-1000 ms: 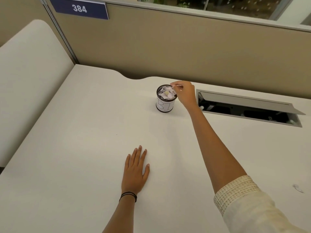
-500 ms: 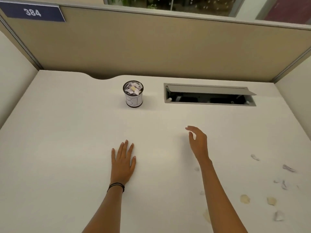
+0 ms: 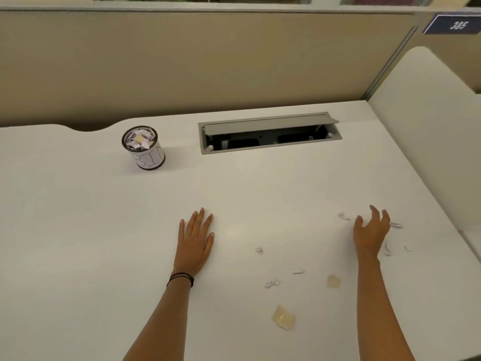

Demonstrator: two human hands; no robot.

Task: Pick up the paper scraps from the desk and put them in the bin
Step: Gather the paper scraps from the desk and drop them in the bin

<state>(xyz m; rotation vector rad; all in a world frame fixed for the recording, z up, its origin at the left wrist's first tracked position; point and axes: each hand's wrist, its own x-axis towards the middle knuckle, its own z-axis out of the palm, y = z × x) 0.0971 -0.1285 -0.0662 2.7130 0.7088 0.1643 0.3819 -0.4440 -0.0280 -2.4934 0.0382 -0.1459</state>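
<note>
While the left hand lay flat, palm down and fingers together on the desk, holding nothing, the right hand hovered with fingers spread apart and empty over the scatter of paper scraps at the desk's right side. Two white scraps lay closest to it: one just beside the thumb at about 10 o'clock from the palm, another just beyond the fingertips at about 3 o'clock, its long axis running roughly left to right. A third white strip lay beside the wrist at 5 o'clock. Further scraps, white and yellowish, lay between the two forearms, nearer the right arm. The bin, already holding paper, stood well apart at 10 o'clock from the right hand, nearer the left. In my judgement the coming pick belonged to the right hand, and turned on closing upon a scrap beside its fingers before the long carry across to the bin.
</note>
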